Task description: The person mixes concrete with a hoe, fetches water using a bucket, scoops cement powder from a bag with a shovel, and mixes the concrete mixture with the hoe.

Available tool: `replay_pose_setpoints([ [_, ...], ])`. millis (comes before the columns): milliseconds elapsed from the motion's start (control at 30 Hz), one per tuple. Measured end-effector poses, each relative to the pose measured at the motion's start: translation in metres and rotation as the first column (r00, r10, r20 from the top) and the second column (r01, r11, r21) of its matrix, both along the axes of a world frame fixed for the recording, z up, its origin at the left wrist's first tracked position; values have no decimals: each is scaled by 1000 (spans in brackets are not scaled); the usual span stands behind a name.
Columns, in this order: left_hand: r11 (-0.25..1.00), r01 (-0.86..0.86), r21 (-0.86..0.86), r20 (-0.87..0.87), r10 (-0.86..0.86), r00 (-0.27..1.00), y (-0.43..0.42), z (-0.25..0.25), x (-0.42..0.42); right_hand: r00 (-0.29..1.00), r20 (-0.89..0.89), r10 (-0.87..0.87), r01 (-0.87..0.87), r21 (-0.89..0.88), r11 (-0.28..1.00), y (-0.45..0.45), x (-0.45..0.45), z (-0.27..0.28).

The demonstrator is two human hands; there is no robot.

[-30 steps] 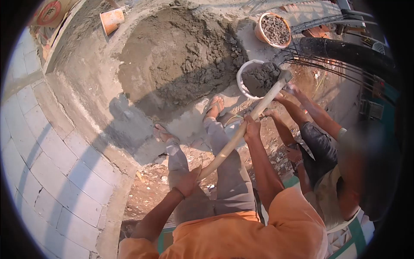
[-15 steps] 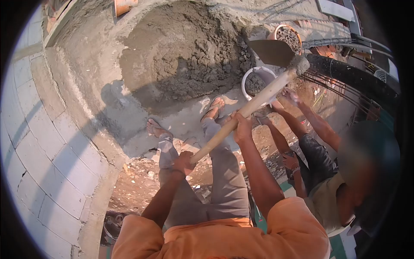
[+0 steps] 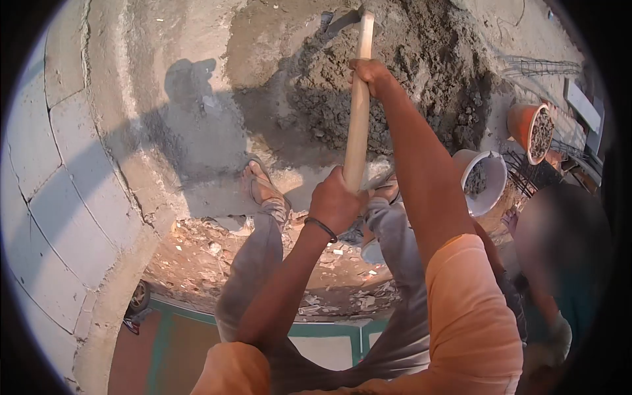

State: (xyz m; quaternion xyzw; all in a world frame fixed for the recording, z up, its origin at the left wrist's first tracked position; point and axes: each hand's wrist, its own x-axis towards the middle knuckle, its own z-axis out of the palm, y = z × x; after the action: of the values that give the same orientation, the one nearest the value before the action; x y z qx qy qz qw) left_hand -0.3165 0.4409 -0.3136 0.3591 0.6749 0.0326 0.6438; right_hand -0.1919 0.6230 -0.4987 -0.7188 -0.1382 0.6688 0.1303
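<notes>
The hoe [image 3: 357, 131] runs almost straight up the view, its handle passing through both hands, with its head at 12 o'clock. The right hand [image 3: 372, 74] is the higher of the two, its fingers clamped around the handle just below the head. From those fingers the head lies at 12 o'clock, and the long bare stretch of handle at 6. The blade cannot be made out.

The left hand [image 3: 337, 199] grips near the lower end, its fingers also wrapped tight on the wood; the very end is hidden by the hand. From the left fingers, nearly all of the hoe extends towards 12 o'clock, leaning slightly to 1. A dark bracelet [image 3: 321, 228] circles the left wrist.

Wet mix [image 3: 441, 79] spreads behind the upper handle and out to 3 o'clock of the right hand. The white bucket [image 3: 492, 187], with some grey stuff inside, stands at about 3 o'clock from the left hand; the orange bucket [image 3: 519, 120], full of rubble, is near it at 1 o'clock. The left foot [image 3: 265, 187], in a sandal, is between 9 and 10 o'clock from the left hand. Grey blocks [image 3: 85, 204] lie well apart at 9. A co-worker [image 3: 559, 316] is at 4 o'clock, partly blurred.
</notes>
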Motion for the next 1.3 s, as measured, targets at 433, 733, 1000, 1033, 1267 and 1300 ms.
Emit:
replay_pose_setpoints([
  [433,962,176,209,303,-235,924,18,237,56,597,-499,-628,380,-513,770,-116,93,120],
  [733,811,584,-16,836,-310,453,-28,428,112,623,-345,-702,650,-271,710,-216,233,389],
  [1000,652,717,246,436,-735,519,-89,352,16,613,135,-779,723,301,621,-274,192,439],
  [1033,610,737,291,309,-789,531,-113,301,-4,574,168,-801,747,291,597,-286,183,408],
  [1267,453,889,70,-322,-833,450,-187,41,21,418,71,-906,827,384,411,-333,158,288],
  [1300,481,865,142,-328,-802,500,-188,39,20,414,26,-910,826,410,387,-332,156,295],
])
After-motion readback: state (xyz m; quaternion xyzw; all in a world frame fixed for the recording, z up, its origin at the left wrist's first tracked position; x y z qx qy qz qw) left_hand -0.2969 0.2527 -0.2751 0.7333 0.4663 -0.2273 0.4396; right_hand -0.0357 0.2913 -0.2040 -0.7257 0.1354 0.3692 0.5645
